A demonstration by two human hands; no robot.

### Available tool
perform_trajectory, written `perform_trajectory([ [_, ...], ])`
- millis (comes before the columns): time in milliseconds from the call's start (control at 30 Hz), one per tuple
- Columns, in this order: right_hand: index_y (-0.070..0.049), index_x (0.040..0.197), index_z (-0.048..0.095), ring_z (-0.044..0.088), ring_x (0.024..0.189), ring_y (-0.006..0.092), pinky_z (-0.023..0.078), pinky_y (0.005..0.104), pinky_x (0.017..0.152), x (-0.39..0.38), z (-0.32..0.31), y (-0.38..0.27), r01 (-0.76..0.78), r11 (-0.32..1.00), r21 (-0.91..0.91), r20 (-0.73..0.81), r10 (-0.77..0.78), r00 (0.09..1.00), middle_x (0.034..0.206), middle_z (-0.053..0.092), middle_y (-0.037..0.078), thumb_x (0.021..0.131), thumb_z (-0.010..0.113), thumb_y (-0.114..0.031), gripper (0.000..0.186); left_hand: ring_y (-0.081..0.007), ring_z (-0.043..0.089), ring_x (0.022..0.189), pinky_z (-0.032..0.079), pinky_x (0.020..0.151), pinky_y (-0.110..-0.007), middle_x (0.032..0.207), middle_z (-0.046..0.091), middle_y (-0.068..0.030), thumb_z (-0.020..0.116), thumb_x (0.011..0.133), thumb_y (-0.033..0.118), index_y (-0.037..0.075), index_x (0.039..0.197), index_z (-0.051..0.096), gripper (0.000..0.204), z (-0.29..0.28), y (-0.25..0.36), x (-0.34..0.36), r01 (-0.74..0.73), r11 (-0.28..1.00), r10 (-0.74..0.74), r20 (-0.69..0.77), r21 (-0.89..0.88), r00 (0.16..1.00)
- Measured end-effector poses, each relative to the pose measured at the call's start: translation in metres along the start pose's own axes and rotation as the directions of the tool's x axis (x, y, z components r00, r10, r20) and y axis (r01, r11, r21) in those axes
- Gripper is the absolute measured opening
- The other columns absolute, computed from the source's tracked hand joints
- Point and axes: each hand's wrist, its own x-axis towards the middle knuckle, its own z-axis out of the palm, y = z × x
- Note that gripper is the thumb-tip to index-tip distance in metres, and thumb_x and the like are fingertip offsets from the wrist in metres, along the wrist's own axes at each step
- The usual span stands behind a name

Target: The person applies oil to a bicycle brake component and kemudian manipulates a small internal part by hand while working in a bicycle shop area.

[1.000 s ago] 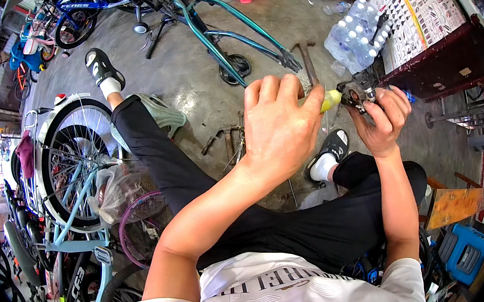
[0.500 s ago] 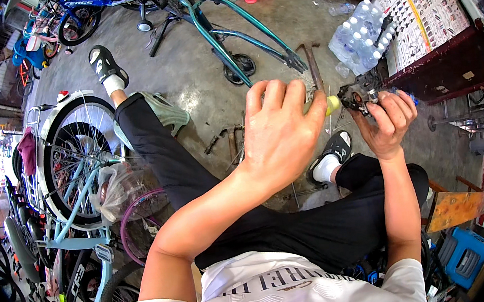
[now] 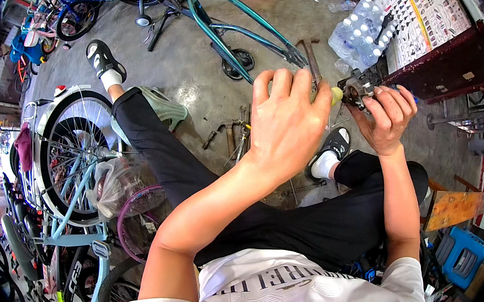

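My left hand [image 3: 289, 119] is raised in the middle, its fingers curled round a thing with a pale yellow end [image 3: 336, 94]. The hand hides the rest of that thing, so I cannot tell its kind. The yellow end points at a dark metal bicycle part [image 3: 357, 89] with a round opening, and whether the two touch is unclear. My right hand [image 3: 389, 116] grips this part from its right side, thumb and fingers bent around it.
Below lie a hammer [image 3: 230, 140] and other tools on the concrete floor [image 3: 183, 56]. A green bicycle frame [image 3: 203, 24] is ahead; a light-blue bicycle [image 3: 82, 187] stands left. Bundled water bottles [image 3: 359, 33], a dark red cabinet [image 3: 441, 68] and a blue stool [image 3: 464, 257] are on the right.
My left hand has shifted slightly right and up, with the yellow end closer to the metal part. The part has turned a little in my right hand, showing its round opening differently.
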Motion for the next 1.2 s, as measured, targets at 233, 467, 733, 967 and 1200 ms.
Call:
perform_trajectory([
  [233, -0.005, 0.123, 0.060, 0.060, 0.110, 0.0307, 0.047, 0.0449, 0.099, 0.007, -0.004, -0.001, -0.366, 0.891, 0.268, 0.135, 0.341, 0.930, 0.122, 0.061, 0.013, 0.068, 0.093, -0.035, 0.071, -0.0283, 0.058, 0.088, 0.043, 0.082, -0.042, 0.094, 0.060, -0.0058, 0.086, 0.069, 0.016, 0.014, 0.113, 0.073, 0.045, -0.003, -0.015, -0.017, 0.193, 0.942, -0.193, 0.027, -0.273, 0.981],
  [467, 0.006, 0.143, 0.045, 0.051, 0.129, 0.0230, 0.035, 0.0362, 0.114, -0.028, 0.014, -0.008, -0.684, -0.179, 0.707, 0.602, 0.660, 0.450, 0.137, 0.055, 0.013, 0.086, 0.079, -0.039, 0.081, -0.0286, 0.059, 0.092, 0.044, 0.081, -0.041, 0.096, 0.063, -0.0076, 0.085, 0.075, 0.020, 0.012, 0.114, 0.073, 0.042, 0.014, -0.017, -0.019, 0.336, 0.875, -0.341, 0.049, -0.350, 0.939],
  [733, 0.005, 0.145, 0.041, 0.048, 0.133, 0.0228, 0.031, 0.0378, 0.117, -0.016, 0.012, -0.025, -0.632, -0.231, 0.739, 0.627, 0.579, 0.521, 0.140, 0.051, 0.013, 0.086, 0.080, -0.047, 0.088, -0.0300, 0.062, 0.088, 0.048, 0.078, -0.041, 0.092, 0.064, -0.0089, 0.084, 0.078, 0.020, 0.011, 0.112, 0.073, 0.037, 0.043, 0.003, -0.025, 0.436, 0.785, -0.433, 0.112, -0.440, 0.894],
  [967, 0.003, 0.145, 0.040, 0.048, 0.132, 0.0226, 0.035, 0.0400, 0.115, -0.016, 0.010, -0.024, -0.616, -0.191, 0.765, 0.605, 0.540, 0.584, 0.140, 0.050, 0.012, 0.083, 0.085, -0.038, 0.087, -0.0300, 0.064, 0.089, 0.050, 0.079, -0.041, 0.092, 0.064, -0.0103, 0.083, 0.079, 0.017, 0.008, 0.113, 0.071, 0.038, 0.056, 0.016, -0.019, 0.457, 0.713, -0.481, 0.103, -0.532, 0.870],
  [1200, 0.002, 0.142, 0.045, 0.050, 0.131, 0.0223, 0.036, 0.0391, 0.114, -0.020, 0.006, -0.018, -0.621, -0.196, 0.759, 0.629, 0.471, 0.619, 0.140, 0.051, 0.012, 0.080, 0.084, -0.025, 0.079, -0.0298, 0.064, 0.087, 0.050, 0.079, -0.041, 0.091, 0.063, -0.0105, 0.083, 0.078, 0.016, 0.008, 0.114, 0.071, 0.039, 0.057, 0.012, -0.029, 0.447, 0.748, -0.449, 0.123, -0.491, 0.885],
])
